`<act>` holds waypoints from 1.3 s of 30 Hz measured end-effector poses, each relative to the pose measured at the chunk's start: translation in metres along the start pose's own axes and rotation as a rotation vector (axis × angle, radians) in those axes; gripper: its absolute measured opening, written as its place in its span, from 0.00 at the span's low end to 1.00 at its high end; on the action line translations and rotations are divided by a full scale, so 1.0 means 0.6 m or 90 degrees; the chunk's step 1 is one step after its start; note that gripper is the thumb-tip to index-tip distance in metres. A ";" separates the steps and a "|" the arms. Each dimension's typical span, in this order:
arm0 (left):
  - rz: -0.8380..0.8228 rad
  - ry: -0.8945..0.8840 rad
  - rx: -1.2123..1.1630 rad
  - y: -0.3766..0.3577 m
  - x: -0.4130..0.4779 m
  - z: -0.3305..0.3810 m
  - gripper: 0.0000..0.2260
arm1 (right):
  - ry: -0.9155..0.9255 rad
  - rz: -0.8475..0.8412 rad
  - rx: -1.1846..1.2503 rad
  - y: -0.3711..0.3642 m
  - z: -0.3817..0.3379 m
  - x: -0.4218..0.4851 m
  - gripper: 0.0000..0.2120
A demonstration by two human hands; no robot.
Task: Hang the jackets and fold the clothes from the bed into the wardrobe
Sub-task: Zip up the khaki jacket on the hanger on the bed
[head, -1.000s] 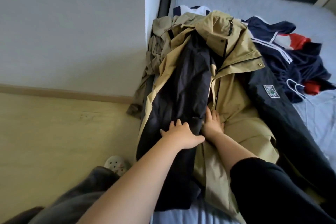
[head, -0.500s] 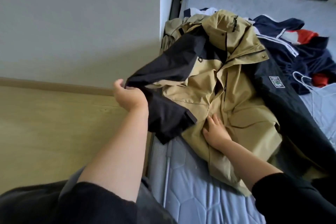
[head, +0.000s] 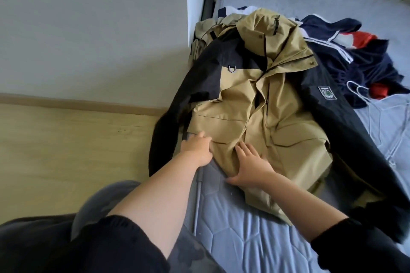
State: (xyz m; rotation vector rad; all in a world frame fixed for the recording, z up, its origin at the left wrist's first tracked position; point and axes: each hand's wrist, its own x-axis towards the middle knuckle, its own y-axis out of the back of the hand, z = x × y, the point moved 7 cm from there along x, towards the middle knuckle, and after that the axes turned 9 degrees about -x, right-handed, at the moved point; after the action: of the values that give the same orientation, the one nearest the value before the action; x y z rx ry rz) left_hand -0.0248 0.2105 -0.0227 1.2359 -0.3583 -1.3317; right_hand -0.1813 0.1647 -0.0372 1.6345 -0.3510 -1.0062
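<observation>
A tan and black hooded jacket lies front-up on the grey mattress, its left black sleeve hanging over the bed's edge. At the jacket's lower left edge, my left hand has its thumb on top and its fingers tucked under the tan fabric. My right hand presses flat on the lower front with fingers spread. The right black sleeve carries a badge.
A navy jacket with red and white panels is heaped at the right, with a white hanger beside it. A beige garment lies under the tan jacket. A white wall and wooden floor are on the left.
My left hand has let the black sleeve drop over the bed's edge and moved to the jacket's lower left edge. The jacket now lies spread out; my right hand stays pressed on it.
</observation>
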 end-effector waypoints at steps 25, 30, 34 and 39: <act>-0.016 0.044 -1.194 0.001 0.020 0.054 0.20 | -0.026 -0.204 0.857 0.075 0.134 0.003 0.10; 0.072 0.052 -0.922 0.014 0.014 0.048 0.07 | -0.087 -0.022 0.554 0.100 0.162 0.013 0.09; 0.207 0.062 -0.840 0.048 0.014 0.051 0.11 | -0.155 0.192 0.140 0.163 0.160 0.007 0.11; 0.161 0.047 -1.085 0.080 0.010 0.062 0.04 | -0.142 0.284 0.074 0.187 0.090 -0.024 0.14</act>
State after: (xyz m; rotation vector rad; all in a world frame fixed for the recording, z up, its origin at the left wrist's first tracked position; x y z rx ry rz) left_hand -0.0276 0.1773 0.0281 -0.2153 0.6093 -0.8517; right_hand -0.2001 0.1026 0.0703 1.4572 -0.8967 -0.8356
